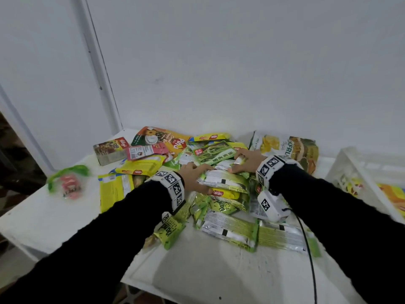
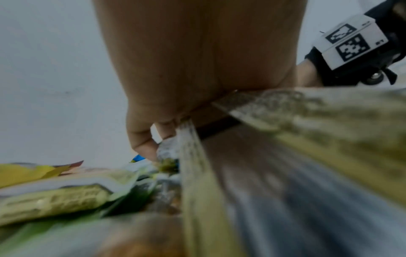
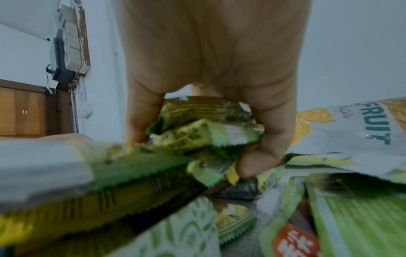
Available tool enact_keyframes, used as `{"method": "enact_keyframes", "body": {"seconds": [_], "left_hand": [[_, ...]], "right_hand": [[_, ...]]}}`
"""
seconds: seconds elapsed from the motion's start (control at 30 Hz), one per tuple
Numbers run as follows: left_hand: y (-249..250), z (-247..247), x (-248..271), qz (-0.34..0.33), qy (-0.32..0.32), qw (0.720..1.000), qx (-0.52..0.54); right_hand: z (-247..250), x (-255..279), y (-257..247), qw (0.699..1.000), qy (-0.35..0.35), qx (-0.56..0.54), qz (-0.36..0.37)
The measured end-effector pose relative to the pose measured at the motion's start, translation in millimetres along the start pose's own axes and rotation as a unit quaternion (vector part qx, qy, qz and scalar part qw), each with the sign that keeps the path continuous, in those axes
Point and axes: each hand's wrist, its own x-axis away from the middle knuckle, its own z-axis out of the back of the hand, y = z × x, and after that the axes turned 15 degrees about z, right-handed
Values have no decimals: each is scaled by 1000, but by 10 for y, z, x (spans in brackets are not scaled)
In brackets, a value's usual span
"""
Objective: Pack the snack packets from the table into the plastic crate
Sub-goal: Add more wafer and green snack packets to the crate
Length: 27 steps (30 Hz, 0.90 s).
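A bundle of green and white snack packets [image 1: 223, 179] lies on top of a loose heap of packets in the middle of the white table [image 1: 54, 216], its long axis running left to right between the two hands. The left hand [image 1: 192, 175] grips the bundle's left end, fingers curled over the top and thumb beneath. The right hand [image 1: 245, 160] grips the right end; the right wrist view shows its fingers and thumb clamped around several crinkled packet ends [image 3: 204, 133]. How many packets the bundle holds is hard to tell, since the wrist views are blurred. More packets spread around it: yellow wafer packs [image 1: 140, 167] to the left, a large jackfruit chips bag [image 1: 287, 148] just behind the right hand, and long green packs [image 1: 230, 231] nearer the person. The white plastic crate [image 1: 350, 170] stands at the far right edge, beyond the right hand, so the bundle probably needs to travel rightward, right hand leading.
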Motion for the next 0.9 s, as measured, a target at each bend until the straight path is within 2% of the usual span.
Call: {"method": "enact_keyframes", "body": {"seconds": [0.2,0.37,0.6,0.9], "left_hand": [[-95,32,1,9,-13,998,57],[-89,50,29,7,-12,996,86],[-114,61,44,-24,26,989,141],[-103,188,163,-23,83,980,177]], "right_hand": [[-33,-2,26,999,36,-7,-5],[-50,-2,-30,999,21,14,-22],[-68,49,-33,995,101,12,-25],[106,207,-40,990,131,-32,-35]]}}
